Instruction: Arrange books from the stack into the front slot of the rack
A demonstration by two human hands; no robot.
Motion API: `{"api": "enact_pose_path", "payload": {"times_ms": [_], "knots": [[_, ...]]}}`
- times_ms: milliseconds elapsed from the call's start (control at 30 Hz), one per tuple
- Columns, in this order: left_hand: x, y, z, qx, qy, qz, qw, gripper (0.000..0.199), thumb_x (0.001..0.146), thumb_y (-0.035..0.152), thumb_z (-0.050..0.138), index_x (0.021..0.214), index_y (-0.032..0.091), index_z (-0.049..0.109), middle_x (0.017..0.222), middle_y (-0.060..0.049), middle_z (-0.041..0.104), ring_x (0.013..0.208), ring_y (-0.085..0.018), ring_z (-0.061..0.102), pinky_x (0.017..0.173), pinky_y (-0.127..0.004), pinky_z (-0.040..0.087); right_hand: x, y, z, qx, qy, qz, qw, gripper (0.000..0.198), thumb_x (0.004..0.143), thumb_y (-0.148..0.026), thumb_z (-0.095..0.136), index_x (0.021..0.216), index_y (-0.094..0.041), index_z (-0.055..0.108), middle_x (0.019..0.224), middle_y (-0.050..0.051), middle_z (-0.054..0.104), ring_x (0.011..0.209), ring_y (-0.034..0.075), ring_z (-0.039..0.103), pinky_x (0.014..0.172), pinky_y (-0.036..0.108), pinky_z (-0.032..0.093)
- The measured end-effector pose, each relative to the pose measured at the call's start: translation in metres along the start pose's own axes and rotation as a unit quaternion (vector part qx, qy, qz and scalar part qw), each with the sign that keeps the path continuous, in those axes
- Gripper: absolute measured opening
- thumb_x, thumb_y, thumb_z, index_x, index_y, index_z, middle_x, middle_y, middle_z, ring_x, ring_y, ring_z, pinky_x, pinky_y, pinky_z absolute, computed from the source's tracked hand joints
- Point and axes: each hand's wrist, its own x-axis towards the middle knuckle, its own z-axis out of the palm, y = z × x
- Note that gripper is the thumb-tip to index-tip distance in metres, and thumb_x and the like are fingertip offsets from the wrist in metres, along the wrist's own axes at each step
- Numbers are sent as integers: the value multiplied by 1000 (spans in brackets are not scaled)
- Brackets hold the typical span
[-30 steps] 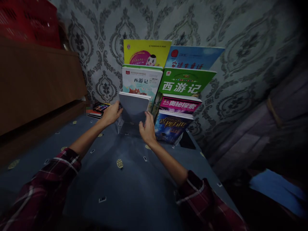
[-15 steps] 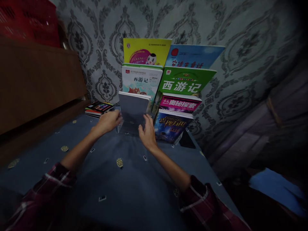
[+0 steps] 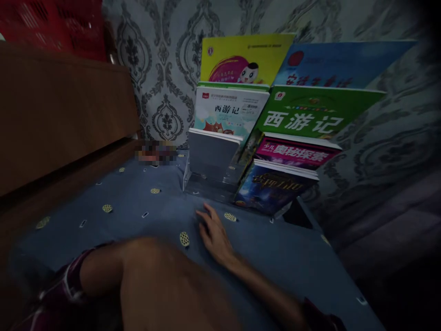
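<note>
The grey book [image 3: 212, 154] stands upright in the front left slot of the clear rack [image 3: 203, 186], below the white book [image 3: 229, 112], so that placing looks done. The right hand [image 3: 215, 234] lies flat on the blue cloth [image 3: 138, 216] just before the rack, fingers loosely spread, holding nothing. The left forearm [image 3: 151, 280] crosses low and close; its hand is out of view. Every visible slot holds a book

A matt blue cloth [image 3: 138, 202] with small woven motifs is covering the table. Glossy paper covers are shining on the children's books [image 3: 296, 119], a clear plastic stand [image 3: 203, 181] is gleaming smoothly, and the brown wooden board [image 3: 65, 115] is looking dull.
</note>
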Motion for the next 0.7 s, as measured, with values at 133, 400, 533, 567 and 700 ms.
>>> {"api": "enact_pose_path", "payload": {"times_ms": [133,400,533,567,700], "knots": [[-34,-58,-68,-23,8,-42,999,50,85,72,56,95,29,80,90,-8,78,87,-23,75,72,-30,59,-1,-1,-4,14,-17,31,999,40,99,-21,46,134,-21,64,156,17,48,144,30,49,115,53,46],[-89,-237,-142,289,333,-590,677,45,96,31,49,134,7,57,142,-27,58,131,-38,56,104,-52,48,-2,-2,-4,47,-24,73,996,35,99,-23,49,129,-24,68,154,14,50,139,30,55,114,51,49],[-88,-273,-140,348,306,-604,648,58,95,29,53,149,9,44,159,-27,39,150,-39,34,116,-58,34,-2,-4,-6,51,-43,70,995,36,99,-20,49,128,-25,68,153,14,51,139,29,54,114,51,49],[-87,-278,-140,358,296,-606,646,57,96,29,51,150,9,43,158,-26,41,150,-39,34,116,-59,32,-1,-5,-7,51,-48,70,995,36,99,-19,48,128,-25,68,153,14,51,140,29,54,114,51,49],[-89,-293,-145,390,254,-612,639,47,98,15,37,142,4,50,142,-29,57,139,-37,49,114,-59,31,1,-7,-11,49,-61,76,994,35,99,-17,47,127,-23,68,152,15,52,139,28,55,114,49,49]]}}
